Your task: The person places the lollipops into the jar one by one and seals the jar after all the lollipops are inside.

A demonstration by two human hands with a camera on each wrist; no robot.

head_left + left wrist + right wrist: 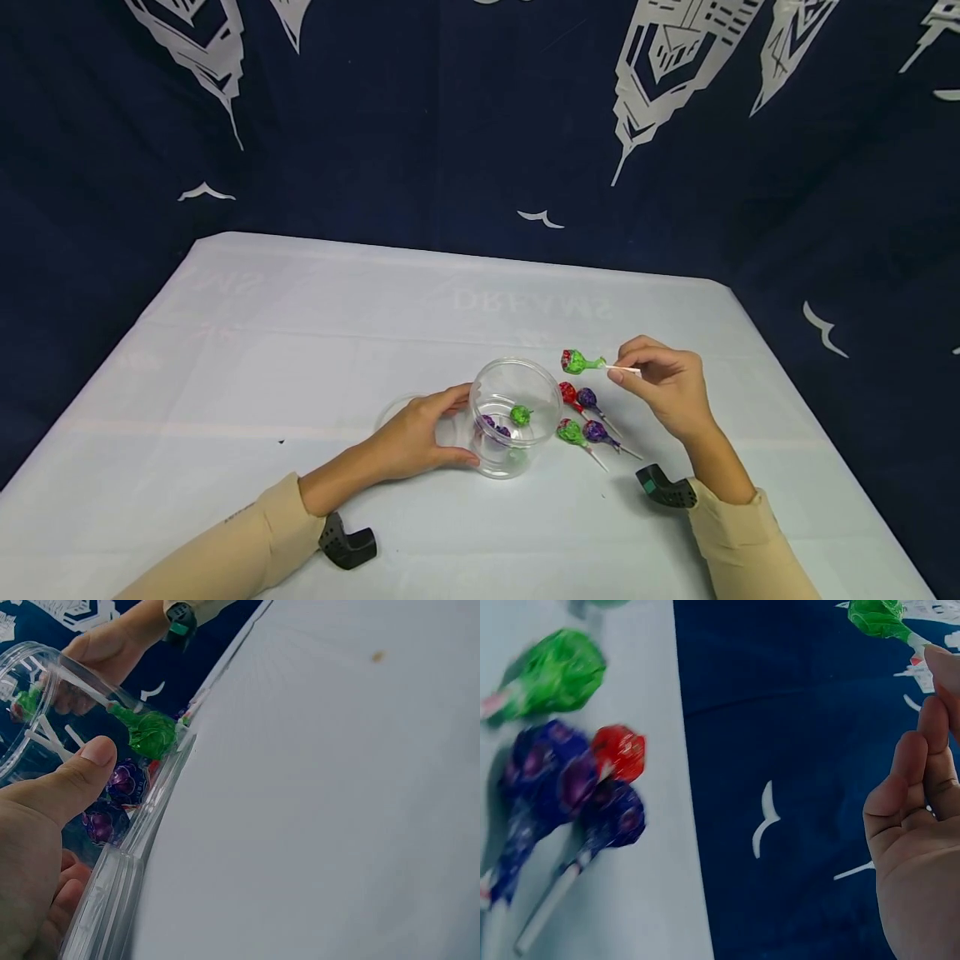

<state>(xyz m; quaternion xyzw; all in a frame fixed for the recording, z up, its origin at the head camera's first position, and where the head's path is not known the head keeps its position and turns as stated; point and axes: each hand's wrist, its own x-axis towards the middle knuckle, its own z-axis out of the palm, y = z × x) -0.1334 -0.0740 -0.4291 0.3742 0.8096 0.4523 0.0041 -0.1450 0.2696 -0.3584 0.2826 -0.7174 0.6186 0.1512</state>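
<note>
My left hand (420, 437) holds a clear plastic jar (498, 462) by its side, thumb near the front and fingers round the back. Inside the jar lie a green lollipop (152, 735) and purple lollipops (126, 782), their white sticks pointing up toward the open mouth. To the right of the jar, my right hand (663, 385) pinches a green-wrapped lollipop (576, 362) by its white stick, its head pointing left. Below it on the table lie a red lollipop (568, 392), two purple lollipops (551, 776) and another green lollipop (562, 671).
A clear round lid (105, 907) lies on the table left of the jar, partly behind my left hand. White cloth covers the table (300, 333). A dark blue curtain (420, 125) with white patterns hangs behind it.
</note>
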